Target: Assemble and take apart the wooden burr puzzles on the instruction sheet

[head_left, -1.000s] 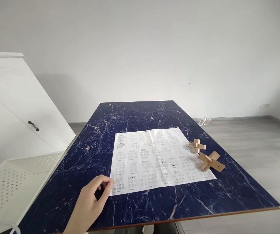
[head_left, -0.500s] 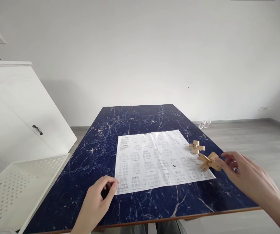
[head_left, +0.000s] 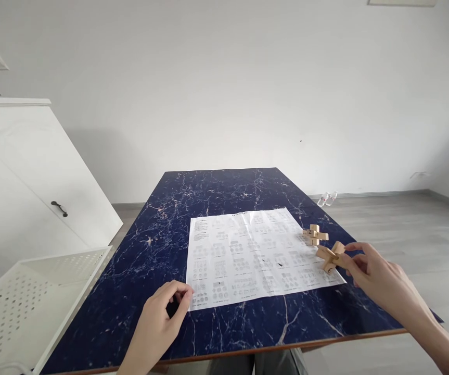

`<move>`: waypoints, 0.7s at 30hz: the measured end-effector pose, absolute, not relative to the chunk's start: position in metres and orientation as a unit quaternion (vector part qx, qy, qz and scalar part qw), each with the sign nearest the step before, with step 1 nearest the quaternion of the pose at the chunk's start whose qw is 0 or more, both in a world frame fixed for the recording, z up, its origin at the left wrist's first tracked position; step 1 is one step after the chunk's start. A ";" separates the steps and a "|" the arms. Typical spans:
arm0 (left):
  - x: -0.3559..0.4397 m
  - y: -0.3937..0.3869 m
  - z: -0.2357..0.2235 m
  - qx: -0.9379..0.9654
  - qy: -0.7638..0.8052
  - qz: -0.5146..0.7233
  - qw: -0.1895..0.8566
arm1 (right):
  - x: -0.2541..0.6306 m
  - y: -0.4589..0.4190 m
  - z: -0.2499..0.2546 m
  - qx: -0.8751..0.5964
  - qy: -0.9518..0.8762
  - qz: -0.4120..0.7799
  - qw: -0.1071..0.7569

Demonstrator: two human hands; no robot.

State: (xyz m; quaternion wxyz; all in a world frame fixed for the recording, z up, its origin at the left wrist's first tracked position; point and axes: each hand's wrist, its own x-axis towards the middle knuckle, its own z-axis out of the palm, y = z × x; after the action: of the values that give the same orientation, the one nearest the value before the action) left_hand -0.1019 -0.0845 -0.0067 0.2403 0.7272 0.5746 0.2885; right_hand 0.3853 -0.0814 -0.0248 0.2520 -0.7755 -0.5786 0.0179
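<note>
Blue worktop (head_left: 216, 192) stretches past creased paper (head_left: 240, 260); my left fingers (head_left: 178, 286) press together at the paper's edge, my right fingers (head_left: 356, 247) pinch a wooden cross (head_left: 328, 255).

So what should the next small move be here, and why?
I'd suggest the right hand gently lift the nearer wooden puzzle straight up: its thumb and fingertips appear to pinch one block, and the puzzle overlaps the edge of the printed sheet. The left hand is already at the sheet's near left corner.
</note>
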 end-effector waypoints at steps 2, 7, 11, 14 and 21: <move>-0.102 -0.085 -0.006 0.726 0.576 0.289 0.241 | 0.380 -0.082 -0.018 -0.769 -0.576 0.063 0.268; -0.101 -0.086 -0.006 0.726 0.572 0.291 0.246 | 0.358 -0.078 -0.002 -0.732 -0.583 0.123 0.330; -0.101 -0.087 -0.006 0.725 0.576 0.282 0.252 | 0.335 -0.070 0.003 -0.691 -0.596 0.187 0.363; -0.102 -0.087 -0.007 0.724 0.577 0.277 0.256 | 0.317 -0.064 0.003 -0.663 -0.611 0.221 0.371; -0.093 -0.083 -0.010 0.748 0.556 0.295 0.211 | 0.279 -0.040 -0.007 -0.596 -0.607 0.324 0.413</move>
State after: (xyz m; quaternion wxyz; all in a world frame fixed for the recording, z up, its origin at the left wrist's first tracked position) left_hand -0.0931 -0.0833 -0.0096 0.2106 0.7477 0.5563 0.2952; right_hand 0.2793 -0.0397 -0.0066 0.4131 -0.5964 -0.6071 0.3242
